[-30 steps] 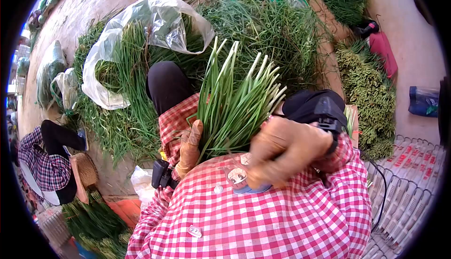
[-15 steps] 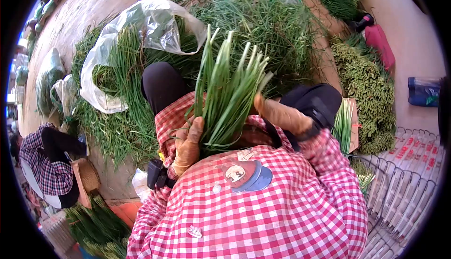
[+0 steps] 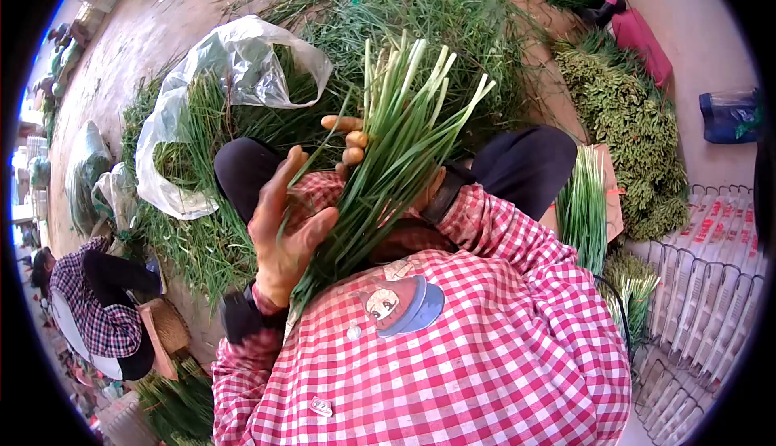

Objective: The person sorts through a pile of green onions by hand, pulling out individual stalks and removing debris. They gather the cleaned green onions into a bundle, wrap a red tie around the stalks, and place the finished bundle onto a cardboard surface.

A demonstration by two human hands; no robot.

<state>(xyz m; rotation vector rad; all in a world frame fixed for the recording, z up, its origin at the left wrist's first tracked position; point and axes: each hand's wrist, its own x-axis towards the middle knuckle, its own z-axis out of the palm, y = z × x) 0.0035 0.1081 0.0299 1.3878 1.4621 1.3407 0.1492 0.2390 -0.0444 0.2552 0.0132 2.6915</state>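
A bunch of garlic chives [image 3: 388,155] leans in front of my chest, its pale cut ends up and its green leaves hanging toward my lap. My right hand [image 3: 353,138] is wrapped around the bunch from behind; its fingertips show on the left side of the stems, and the palm is hidden. Beside the lower leaves, my left hand [image 3: 284,232] is open, thumb and fingers apart, with a few loose leaves crossing near it. Both hands look covered by tan gloves.
A heap of loose greens [image 3: 404,25] lies ahead, with a clear plastic bag [image 3: 279,42] on its left. Tied chives [image 3: 584,211] and a stack of greens [image 3: 618,114] stand right, near a wire rack [image 3: 707,284]. Another person [image 3: 97,304] sits at left.
My right hand has come from the right side to grip the bunch from behind. My left hand has let go, opened and moved left. The bunch now tilts more to the right.
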